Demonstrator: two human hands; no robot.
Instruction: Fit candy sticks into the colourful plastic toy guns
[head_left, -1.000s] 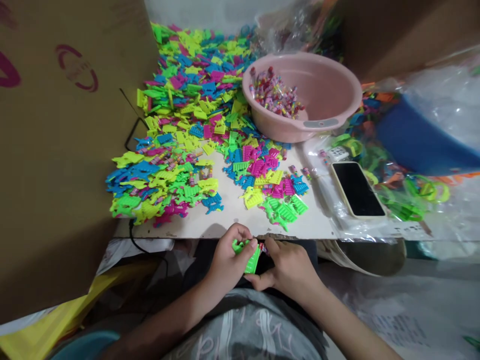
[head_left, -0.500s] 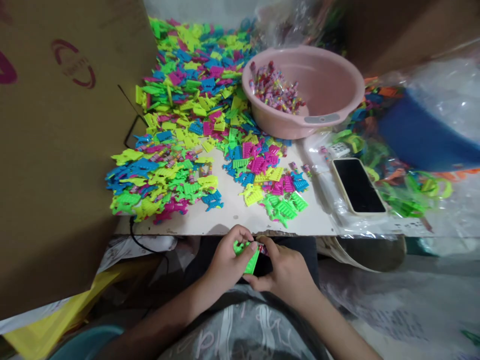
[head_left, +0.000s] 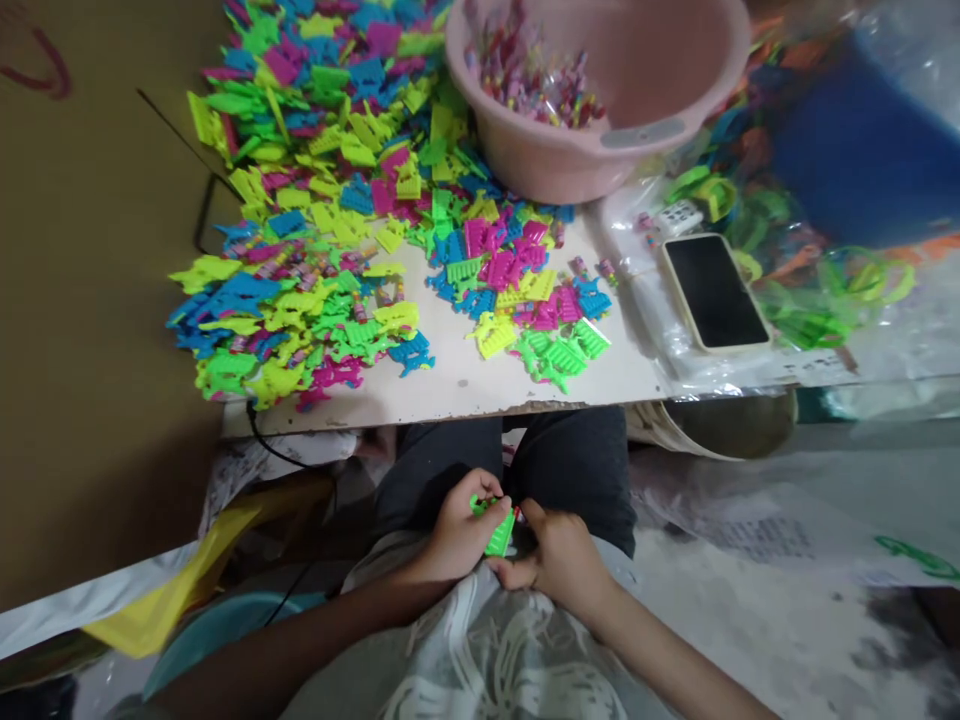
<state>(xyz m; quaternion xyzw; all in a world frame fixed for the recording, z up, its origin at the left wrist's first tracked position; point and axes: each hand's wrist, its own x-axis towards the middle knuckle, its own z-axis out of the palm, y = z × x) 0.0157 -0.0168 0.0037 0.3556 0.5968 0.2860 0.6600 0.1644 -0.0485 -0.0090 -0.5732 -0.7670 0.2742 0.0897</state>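
Note:
Over my lap, below the table edge, my left hand [head_left: 463, 528] pinches a bright green plastic piece [head_left: 499, 537] between thumb and fingers. My right hand [head_left: 559, 555] is at the piece's right side, its thumb by the lower edge and its index finger by a small red bit at the upper corner. How firmly the right fingers hold that bit is hard to see. On the white table [head_left: 450, 397] lie a small group of green pieces [head_left: 562, 355] and a large heap of green, yellow, blue and pink pieces [head_left: 300, 320].
A pink basin [head_left: 555, 170] with small colourful items stands at the table's back. To its right are a phone [head_left: 716, 292] on plastic bags and a blue container [head_left: 862, 150]. A cardboard box [head_left: 90, 300] walls off the left. A bucket [head_left: 739, 425] sits under the edge.
The view has tilted down, so the table sits higher and more of my lap shows. Both hands have come lower, away from the table edge, still at the green piece.

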